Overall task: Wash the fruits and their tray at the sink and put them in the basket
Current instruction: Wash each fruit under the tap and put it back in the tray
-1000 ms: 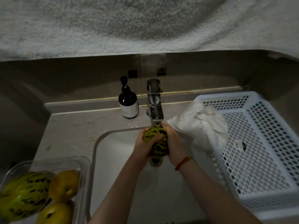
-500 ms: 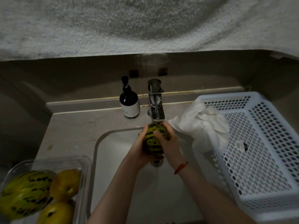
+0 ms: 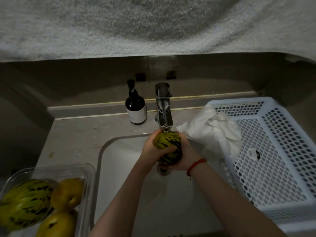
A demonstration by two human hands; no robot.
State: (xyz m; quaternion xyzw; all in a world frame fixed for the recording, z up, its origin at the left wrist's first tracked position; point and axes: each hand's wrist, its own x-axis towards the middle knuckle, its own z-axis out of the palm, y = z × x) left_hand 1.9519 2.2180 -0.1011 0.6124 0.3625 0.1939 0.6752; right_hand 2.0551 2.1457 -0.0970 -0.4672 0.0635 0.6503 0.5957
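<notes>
Both hands, left hand [image 3: 154,149] and right hand [image 3: 185,155], grasp the first striped green-yellow melon [image 3: 168,144] under the chrome tap [image 3: 163,106], while three fruits wait in the clear plastic tray [image 3: 89,185] and the white perforated basket [image 3: 273,168] holds none.

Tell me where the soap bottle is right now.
In the head view, the soap bottle stands upright on the counter behind the sink, just left of the faucet, left of centre.

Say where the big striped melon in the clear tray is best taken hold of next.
Probably across its thick middle, from above. The striped melon lies on its side in the clear tray, top exposed, with yellow fruits crowding its right. It looks too broad for one hand, so use both palms.
</notes>
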